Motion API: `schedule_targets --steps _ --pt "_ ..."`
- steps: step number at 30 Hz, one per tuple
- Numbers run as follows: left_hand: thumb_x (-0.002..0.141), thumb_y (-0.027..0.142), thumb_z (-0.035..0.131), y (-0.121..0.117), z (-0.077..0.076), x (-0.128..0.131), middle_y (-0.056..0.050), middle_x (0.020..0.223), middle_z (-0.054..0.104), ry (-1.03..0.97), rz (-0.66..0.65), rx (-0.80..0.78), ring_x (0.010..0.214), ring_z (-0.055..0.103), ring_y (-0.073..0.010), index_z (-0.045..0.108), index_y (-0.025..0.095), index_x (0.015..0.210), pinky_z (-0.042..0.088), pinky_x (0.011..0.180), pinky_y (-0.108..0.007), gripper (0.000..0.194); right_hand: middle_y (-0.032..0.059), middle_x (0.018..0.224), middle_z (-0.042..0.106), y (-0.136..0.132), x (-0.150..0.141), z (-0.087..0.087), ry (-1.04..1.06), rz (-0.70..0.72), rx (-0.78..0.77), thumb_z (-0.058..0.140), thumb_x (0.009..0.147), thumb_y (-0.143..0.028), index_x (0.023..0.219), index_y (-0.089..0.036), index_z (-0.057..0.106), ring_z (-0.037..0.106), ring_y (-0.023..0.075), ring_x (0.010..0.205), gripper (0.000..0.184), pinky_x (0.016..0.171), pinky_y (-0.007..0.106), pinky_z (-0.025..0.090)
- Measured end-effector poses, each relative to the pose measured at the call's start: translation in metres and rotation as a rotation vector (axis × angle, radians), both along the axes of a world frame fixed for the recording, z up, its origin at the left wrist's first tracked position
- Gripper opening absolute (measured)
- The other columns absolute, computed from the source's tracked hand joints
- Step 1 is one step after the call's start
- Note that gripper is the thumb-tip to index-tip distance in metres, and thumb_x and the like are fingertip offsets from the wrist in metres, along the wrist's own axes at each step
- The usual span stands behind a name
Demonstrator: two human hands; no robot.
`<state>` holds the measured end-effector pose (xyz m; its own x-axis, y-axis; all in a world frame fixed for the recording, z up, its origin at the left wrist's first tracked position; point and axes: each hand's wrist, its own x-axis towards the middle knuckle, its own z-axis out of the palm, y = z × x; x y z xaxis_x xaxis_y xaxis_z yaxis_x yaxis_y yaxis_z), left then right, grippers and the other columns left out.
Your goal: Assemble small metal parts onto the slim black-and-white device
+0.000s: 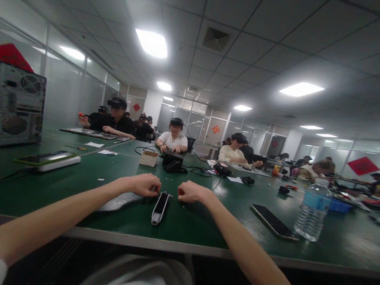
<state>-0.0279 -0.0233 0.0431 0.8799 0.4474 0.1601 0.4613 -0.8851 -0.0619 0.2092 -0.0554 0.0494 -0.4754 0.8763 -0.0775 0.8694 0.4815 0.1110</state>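
Observation:
A narrow, long device with a white frame and a black top strip (160,208) lies on the green table, one end towards me. My left hand (143,184) is closed just left of its far end, fingers curled downward; whatever they hold, if anything, is hidden. On the other side, my right hand (193,192) rests near the tabletop, also closed, a small gap from the device. Its fingertips face away from view, so I cannot make out what is in them. Some tiny bits (172,198) lie between the device and my right hand.
A phone (274,221) and a water bottle (313,211) are to the right. Ahead sit a small open box (148,158) and a black device (172,162) with cables. A computer case (21,107) and a green-edged tablet (48,158) occupy the left. Several people work around.

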Motion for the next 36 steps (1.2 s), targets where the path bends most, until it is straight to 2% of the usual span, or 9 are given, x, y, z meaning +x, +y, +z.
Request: schedule_targets --steps 7,12,15,20,27,32,36 --pt "0.083 0.025 0.060 0.002 0.000 0.000 -0.002 0.084 0.066 0.015 0.013 -0.004 0.076 0.060 -0.0156 0.068 0.018 0.087 0.042 0.071 -0.024 0.012 0.0050 0.090 0.071 -0.006 0.006 0.009 0.012 -0.047 -0.168 0.064 0.070 -0.043 0.095 -0.020 0.071 0.064 0.0177 0.076 0.035 0.055 0.022 0.041" --pt "0.083 0.026 0.059 0.003 -0.001 0.000 -0.002 0.086 0.067 0.017 0.013 0.006 0.077 0.060 -0.0157 0.068 0.019 0.088 0.042 0.072 -0.024 0.012 0.0043 0.082 0.070 -0.010 0.006 0.013 0.062 -0.066 -0.221 0.062 0.075 -0.040 0.093 -0.017 0.070 0.062 0.0159 0.071 0.030 0.055 0.022 0.041" --pt "0.083 0.026 0.059 0.003 -0.002 0.000 -0.003 0.085 0.067 0.024 0.013 0.009 0.077 0.060 -0.0157 0.068 0.018 0.088 0.042 0.072 -0.025 0.013 0.0036 0.080 0.068 -0.015 0.005 0.017 0.088 -0.070 -0.282 0.066 0.073 -0.038 0.092 -0.016 0.069 0.061 0.0152 0.069 0.030 0.055 0.021 0.042" --pt "0.083 0.026 0.059 0.007 -0.003 -0.001 -0.002 0.084 0.067 0.020 0.007 -0.001 0.076 0.059 -0.0158 0.068 0.018 0.088 0.042 0.072 -0.025 0.013 0.0025 0.080 0.067 -0.016 0.004 0.018 0.135 -0.054 -0.381 0.066 0.073 -0.028 0.090 -0.014 0.068 0.059 0.0124 0.067 0.021 0.057 0.020 0.043" --pt "0.082 0.026 0.059 0.008 -0.004 -0.001 -0.003 0.082 0.067 0.018 0.002 -0.007 0.074 0.059 -0.0156 0.068 0.018 0.087 0.042 0.070 -0.025 0.013 0.0014 0.077 0.067 -0.010 0.005 0.012 0.174 -0.043 -0.378 0.063 0.074 -0.021 0.093 -0.015 0.067 0.060 0.0124 0.066 0.020 0.057 0.019 0.043" --pt "0.082 0.026 0.059 0.005 -0.003 0.000 -0.002 0.080 0.066 0.024 0.017 -0.006 0.072 0.058 -0.0151 0.068 0.018 0.086 0.042 0.068 -0.024 0.013 0.0016 0.077 0.067 -0.012 0.006 0.014 0.158 -0.044 -0.341 0.065 0.074 -0.028 0.091 -0.016 0.067 0.060 0.0134 0.068 0.021 0.058 0.021 0.044" --pt "0.081 0.024 0.059 0.006 -0.003 0.000 -0.001 0.079 0.066 0.043 0.021 -0.028 0.071 0.058 -0.0142 0.067 0.018 0.086 0.041 0.067 -0.023 0.011 0.0019 0.079 0.065 -0.014 0.008 0.016 0.145 -0.070 -0.385 0.069 0.071 -0.034 0.091 -0.015 0.066 0.059 0.0138 0.069 0.027 0.057 0.021 0.044"
